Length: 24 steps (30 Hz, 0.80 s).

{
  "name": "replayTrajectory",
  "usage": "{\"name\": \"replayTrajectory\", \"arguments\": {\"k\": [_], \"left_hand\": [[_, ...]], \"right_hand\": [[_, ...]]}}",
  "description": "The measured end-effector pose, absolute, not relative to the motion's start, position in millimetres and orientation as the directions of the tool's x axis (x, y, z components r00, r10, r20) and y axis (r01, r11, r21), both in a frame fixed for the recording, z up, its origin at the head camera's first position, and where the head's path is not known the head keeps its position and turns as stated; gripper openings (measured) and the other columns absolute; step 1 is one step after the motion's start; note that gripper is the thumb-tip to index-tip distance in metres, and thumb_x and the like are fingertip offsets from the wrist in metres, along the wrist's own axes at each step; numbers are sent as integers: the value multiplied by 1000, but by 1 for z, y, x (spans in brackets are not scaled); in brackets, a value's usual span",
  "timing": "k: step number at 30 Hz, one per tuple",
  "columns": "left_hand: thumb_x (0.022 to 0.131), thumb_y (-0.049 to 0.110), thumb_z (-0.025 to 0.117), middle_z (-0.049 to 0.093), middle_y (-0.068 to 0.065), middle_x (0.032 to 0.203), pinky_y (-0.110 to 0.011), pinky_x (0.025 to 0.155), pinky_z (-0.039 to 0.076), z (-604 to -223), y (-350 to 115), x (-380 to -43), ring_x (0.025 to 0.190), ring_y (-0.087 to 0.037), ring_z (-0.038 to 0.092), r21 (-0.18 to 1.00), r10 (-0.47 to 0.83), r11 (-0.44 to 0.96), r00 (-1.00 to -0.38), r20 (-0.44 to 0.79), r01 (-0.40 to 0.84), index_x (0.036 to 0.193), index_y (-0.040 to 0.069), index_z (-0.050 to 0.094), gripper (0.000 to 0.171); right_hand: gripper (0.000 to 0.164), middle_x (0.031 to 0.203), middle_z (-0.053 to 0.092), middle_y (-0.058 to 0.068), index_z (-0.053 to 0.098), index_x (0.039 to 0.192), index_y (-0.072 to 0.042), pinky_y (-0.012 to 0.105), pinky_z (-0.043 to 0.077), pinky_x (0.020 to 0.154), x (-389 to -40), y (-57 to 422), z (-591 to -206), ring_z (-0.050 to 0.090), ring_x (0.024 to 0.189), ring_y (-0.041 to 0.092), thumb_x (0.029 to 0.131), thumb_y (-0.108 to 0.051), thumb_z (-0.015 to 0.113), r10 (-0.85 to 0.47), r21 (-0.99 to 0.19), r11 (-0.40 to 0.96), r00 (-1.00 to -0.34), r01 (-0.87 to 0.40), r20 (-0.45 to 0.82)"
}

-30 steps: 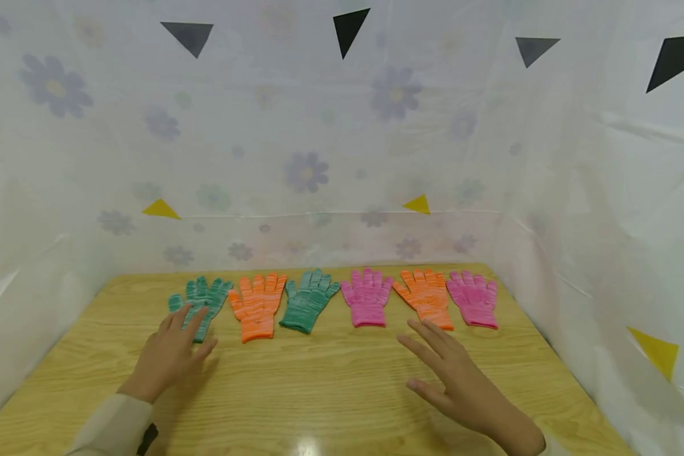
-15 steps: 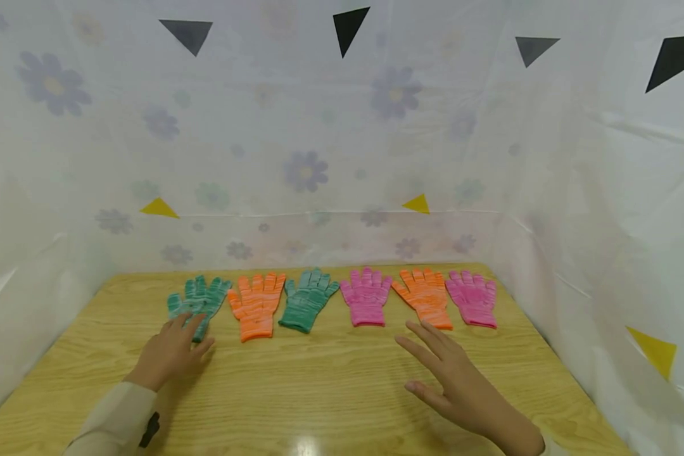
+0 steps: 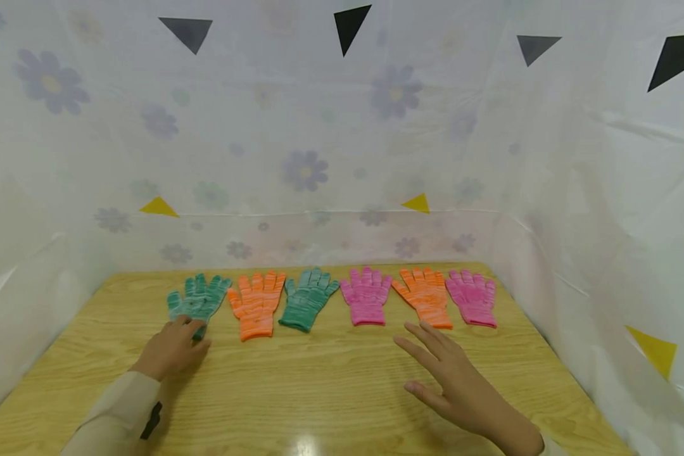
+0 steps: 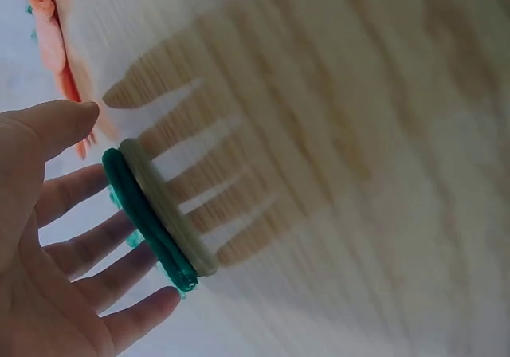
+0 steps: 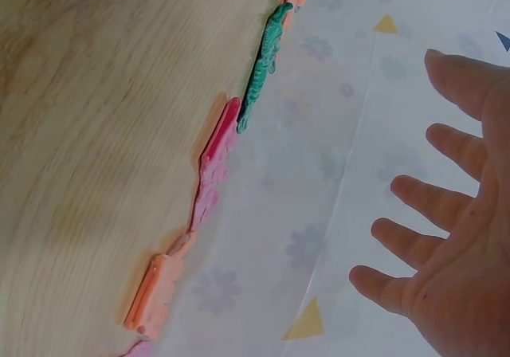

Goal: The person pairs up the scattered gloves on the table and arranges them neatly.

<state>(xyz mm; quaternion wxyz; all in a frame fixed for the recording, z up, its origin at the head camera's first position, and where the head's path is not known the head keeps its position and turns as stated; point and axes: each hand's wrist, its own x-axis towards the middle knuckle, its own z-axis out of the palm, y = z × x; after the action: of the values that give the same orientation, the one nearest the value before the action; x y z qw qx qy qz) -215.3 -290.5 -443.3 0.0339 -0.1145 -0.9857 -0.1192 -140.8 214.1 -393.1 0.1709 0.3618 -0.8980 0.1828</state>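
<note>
Several knit gloves lie in a row near the table's back edge in the head view. Leftmost is a green glove point(image 3: 201, 297), and my left hand point(image 3: 173, 349) is over its cuff end, hiding part of it. In the left wrist view, the fingers of that hand point(image 4: 60, 237) are spread by the green cuff point(image 4: 147, 217), thumb apart; whether they touch it I cannot tell. My right hand point(image 3: 456, 383) hovers with fingers extended, holding nothing, nearest to an orange glove point(image 3: 427, 299). The right wrist view also shows this hand point(image 5: 454, 237) bare, fingers apart.
Along the row follow another orange glove point(image 3: 258, 307), a second green glove point(image 3: 309, 301), a pink glove point(image 3: 367, 297) and another pink glove point(image 3: 473, 299). Flower-printed white sheeting point(image 3: 251, 145) rises behind the wooden table point(image 3: 296, 392) and at both sides.
My left hand has drawn back slightly and come lower, from over the green glove's palm to its cuff end. The right hand has barely moved, and the gloves lie as before.
</note>
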Motion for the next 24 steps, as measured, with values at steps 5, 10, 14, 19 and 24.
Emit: {"name": "replayTrajectory", "arguments": {"k": [5,10,14,19,24], "left_hand": [[90,23,66,53,-27,109,-54,68,51,-446,-292,-220,90,-43,55,243,233,935,-964,126,258,119,-4,60,40],[90,19,66,52,-28,105,-56,71,49,-450,-293,-225,87,-45,54,243,245,930,-958,150,276,114,-5,60,34],[88,15,67,53,-24,99,-54,68,48,-453,-293,-229,83,-41,54,215,248,934,-950,190,286,108,-2,61,27],[87,8,65,54,-21,94,-52,66,48,-455,-292,-232,78,-38,54,188,243,940,-944,223,286,103,-1,62,20],[84,0,67,55,-22,92,-52,66,49,-456,-292,-235,76,-38,54,163,241,947,-946,215,278,103,-2,61,20]], "right_hand": [[70,154,32,6,40,147,-18,65,38,97,-141,211,-391,36,134,44,86,-29,72,-597,-175,659,-650,-732,471],[69,153,33,7,40,147,-18,64,39,95,-140,209,-392,35,134,43,86,-29,72,-600,-166,654,-639,-738,481],[66,154,32,5,40,147,-19,63,40,95,-140,209,-394,34,136,40,89,-34,69,-596,-177,660,-653,-730,468],[68,154,31,5,39,148,-21,63,40,96,-140,209,-396,33,137,39,88,-32,70,-594,-183,664,-660,-725,460],[68,154,31,4,40,147,-21,62,40,96,-141,208,-397,33,137,38,88,-32,71,-597,-177,665,-658,-726,459]]}}
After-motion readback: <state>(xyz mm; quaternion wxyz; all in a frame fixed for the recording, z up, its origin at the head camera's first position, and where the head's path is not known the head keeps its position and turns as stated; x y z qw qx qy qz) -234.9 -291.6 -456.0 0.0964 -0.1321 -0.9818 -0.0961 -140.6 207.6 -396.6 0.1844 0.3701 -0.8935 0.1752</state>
